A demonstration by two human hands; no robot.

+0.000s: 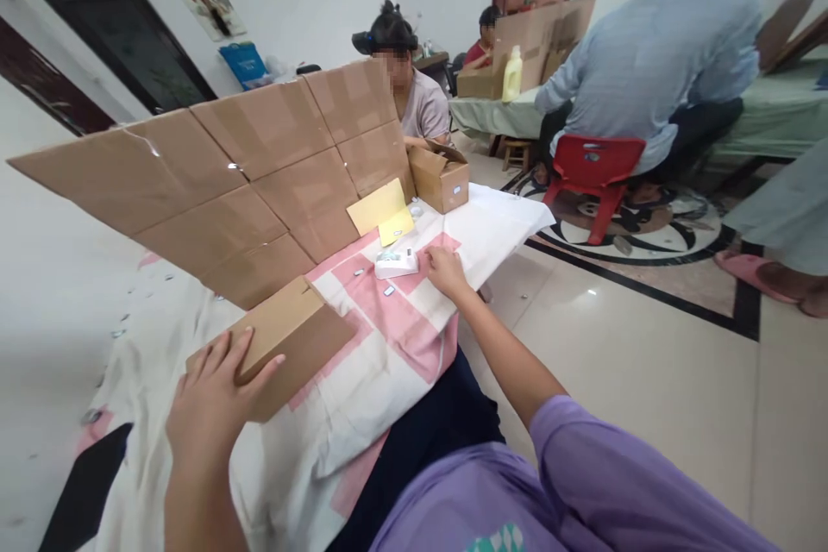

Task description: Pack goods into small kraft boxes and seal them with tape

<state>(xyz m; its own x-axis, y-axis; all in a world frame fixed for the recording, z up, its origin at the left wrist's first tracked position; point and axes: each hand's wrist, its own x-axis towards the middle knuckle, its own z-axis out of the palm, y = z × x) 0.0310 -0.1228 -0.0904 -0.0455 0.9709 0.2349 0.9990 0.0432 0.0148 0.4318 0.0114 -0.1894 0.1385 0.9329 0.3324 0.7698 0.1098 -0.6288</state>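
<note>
My left hand (216, 384) lies on a closed brown cardboard box (278, 328), fingers spread over its top and thumb apart on the near side. Further along the table, my right hand (446, 270) is closed, its fingertips pinched together close to the cloth; anything between them is too small to make out. Just left of it sits a small white box (397, 263) with printing on top. Little pale label-like pieces (389, 290) lie around that box. Behind it, a folded yellow card (381, 211) leans near the cardboard panel.
A tall cardboard panel (272, 164) stands along the table's far side. An open-flapped carton (440, 177) is at the far end, near a seated person (423, 103). The pink and white cloth (414, 319) covers the table. Another person sits on a red chair (595, 168) to the right.
</note>
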